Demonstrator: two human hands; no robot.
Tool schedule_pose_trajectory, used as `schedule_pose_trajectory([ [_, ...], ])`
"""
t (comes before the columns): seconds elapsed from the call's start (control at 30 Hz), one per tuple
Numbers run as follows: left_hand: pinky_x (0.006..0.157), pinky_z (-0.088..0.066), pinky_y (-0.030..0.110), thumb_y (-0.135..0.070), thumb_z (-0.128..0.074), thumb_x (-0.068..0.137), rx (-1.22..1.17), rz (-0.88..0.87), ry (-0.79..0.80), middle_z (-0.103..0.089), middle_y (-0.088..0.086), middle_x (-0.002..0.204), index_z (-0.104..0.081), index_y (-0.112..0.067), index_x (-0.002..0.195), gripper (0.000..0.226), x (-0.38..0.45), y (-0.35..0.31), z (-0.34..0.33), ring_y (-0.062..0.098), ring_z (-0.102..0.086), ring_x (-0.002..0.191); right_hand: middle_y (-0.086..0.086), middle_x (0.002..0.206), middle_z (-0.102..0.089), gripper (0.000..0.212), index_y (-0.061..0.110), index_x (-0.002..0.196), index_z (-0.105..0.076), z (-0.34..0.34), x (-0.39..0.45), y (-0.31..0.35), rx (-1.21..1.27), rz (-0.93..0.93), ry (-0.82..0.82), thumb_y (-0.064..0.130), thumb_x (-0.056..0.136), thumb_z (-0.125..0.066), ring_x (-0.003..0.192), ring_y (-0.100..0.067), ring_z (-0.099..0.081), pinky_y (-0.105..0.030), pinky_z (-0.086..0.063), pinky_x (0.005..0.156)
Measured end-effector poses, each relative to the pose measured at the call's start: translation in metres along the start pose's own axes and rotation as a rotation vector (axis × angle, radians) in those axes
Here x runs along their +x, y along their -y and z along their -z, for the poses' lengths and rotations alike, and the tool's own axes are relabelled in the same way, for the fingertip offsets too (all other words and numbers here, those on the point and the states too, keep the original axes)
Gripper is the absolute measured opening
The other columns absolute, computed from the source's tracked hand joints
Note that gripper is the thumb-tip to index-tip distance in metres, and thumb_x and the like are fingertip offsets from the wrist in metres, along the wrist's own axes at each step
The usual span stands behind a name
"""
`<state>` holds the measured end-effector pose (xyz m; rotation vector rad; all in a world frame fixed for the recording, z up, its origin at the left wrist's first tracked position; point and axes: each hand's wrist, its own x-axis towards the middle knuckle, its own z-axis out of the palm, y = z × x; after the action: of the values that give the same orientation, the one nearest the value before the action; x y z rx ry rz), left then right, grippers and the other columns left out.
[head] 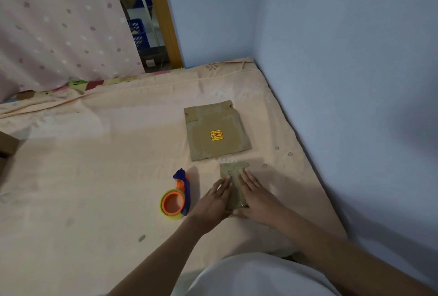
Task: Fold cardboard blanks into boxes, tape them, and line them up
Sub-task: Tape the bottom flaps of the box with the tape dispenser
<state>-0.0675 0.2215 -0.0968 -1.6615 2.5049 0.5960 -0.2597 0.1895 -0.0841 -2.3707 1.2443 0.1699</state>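
While both hands press flat on the small box, it lies right under them on the pink sheet, just in front of the person; L hand lies on its left side, R hand on its right side, fingers straight & spread a bit, not pinching anything; both hands are equally near, so no reach needed. The box's long side runs away from the person, tipped a little to the left at the far end; it points toward the big flat cardboard, which lies near, just past it, not touching. Tape holder stands just left of the L hand, so I think the L hand grabs it easiest for taping.
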Motion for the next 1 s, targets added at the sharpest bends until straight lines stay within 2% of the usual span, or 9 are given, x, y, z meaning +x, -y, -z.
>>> schedule_pose_trajectory([
  [0.07,0.116,0.006,0.025,-0.045,-0.052,0.099,-0.024,-0.002,0.020,0.015,-0.002,0.164,0.006,-0.014,0.158,0.088,0.000,-0.001,0.001,0.014,0.017,0.150,-0.003,0.159,0.028,0.111,0.007,0.157,0.013,-0.003,0.005,0.004,-0.029,0.001,0.047,0.078,0.083,-0.028,0.143,-0.013,0.031,-0.035,0.007,0.125],
  [0.13,0.119,0.007,0.025,-0.046,-0.049,0.100,-0.043,-0.005,0.052,0.021,-0.004,0.161,0.010,-0.015,0.157,0.088,0.000,-0.001,0.004,0.011,0.024,0.146,-0.004,0.160,0.028,0.116,0.006,0.157,0.013,-0.006,0.006,0.000,-0.034,0.000,0.081,0.082,0.073,-0.014,0.145,-0.015,0.030,-0.034,0.007,0.125],
  [0.3,0.118,0.012,0.027,-0.050,-0.038,0.103,0.014,-0.026,0.046,0.031,0.000,0.158,0.020,-0.014,0.154,0.085,-0.005,-0.003,-0.002,0.012,0.036,0.142,0.000,0.157,0.033,0.096,0.007,0.156,0.016,-0.007,0.006,-0.006,-0.015,0.017,0.088,0.052,0.099,-0.047,0.144,-0.013,0.032,-0.027,0.009,0.120],
  [0.4,0.117,0.017,0.034,-0.049,-0.033,0.104,0.113,-0.038,-0.007,0.028,0.009,0.160,0.019,-0.008,0.153,0.082,-0.006,-0.002,-0.007,0.020,0.031,0.145,-0.002,0.156,0.033,0.095,0.005,0.156,0.015,-0.005,0.009,-0.008,-0.020,0.041,0.116,0.043,0.101,-0.052,0.146,-0.016,0.031,-0.032,0.006,0.124],
  [0.57,0.112,0.021,0.037,-0.039,-0.037,0.106,0.128,-0.062,-0.005,0.028,0.014,0.157,0.019,-0.002,0.150,0.081,-0.005,-0.008,-0.002,0.028,0.031,0.143,-0.003,0.157,0.031,0.090,0.003,0.156,0.014,-0.001,0.009,-0.009,-0.027,0.060,0.138,0.030,0.102,-0.053,0.144,-0.016,0.031,-0.026,0.008,0.120],
  [0.73,0.106,0.028,0.032,-0.028,-0.038,0.107,0.124,-0.065,0.077,0.034,0.016,0.153,0.021,0.001,0.149,0.078,-0.004,-0.009,0.005,0.029,0.036,0.141,-0.011,0.162,0.029,0.089,0.003,0.155,0.016,0.004,0.012,-0.009,-0.064,0.055,0.218,0.008,0.100,-0.053,0.146,-0.022,0.030,-0.031,-0.003,0.125],
  [0.83,0.109,0.023,0.029,-0.020,-0.042,0.105,0.057,-0.052,0.110,0.035,0.014,0.154,0.022,0.001,0.150,0.080,-0.003,-0.009,0.010,0.028,0.034,0.142,-0.008,0.161,0.031,0.093,0.005,0.155,0.017,0.007,0.013,-0.011,-0.071,0.059,0.250,0.005,0.097,-0.056,0.143,-0.018,0.032,-0.032,-0.005,0.124],
  [0.93,0.116,0.014,0.030,-0.014,-0.047,0.103,0.037,-0.052,0.175,0.038,0.010,0.151,0.023,-0.001,0.150,0.086,0.000,-0.009,0.014,0.024,0.036,0.139,-0.006,0.159,0.032,0.090,0.004,0.156,0.016,0.013,0.014,-0.014,-0.089,0.073,0.297,0.000,0.097,-0.052,0.148,-0.022,0.027,-0.035,-0.007,0.126],
  [1.0,0.119,0.006,0.029,-0.015,-0.054,0.100,-0.034,-0.037,0.183,0.039,0.003,0.152,0.024,-0.006,0.151,0.093,0.001,-0.004,0.013,0.019,0.035,0.140,0.001,0.158,0.031,0.090,0.009,0.157,0.013,0.023,0.011,-0.016,-0.041,0.088,0.305,-0.004,0.096,-0.051,0.149,-0.016,0.022,-0.034,-0.011,0.126],
])
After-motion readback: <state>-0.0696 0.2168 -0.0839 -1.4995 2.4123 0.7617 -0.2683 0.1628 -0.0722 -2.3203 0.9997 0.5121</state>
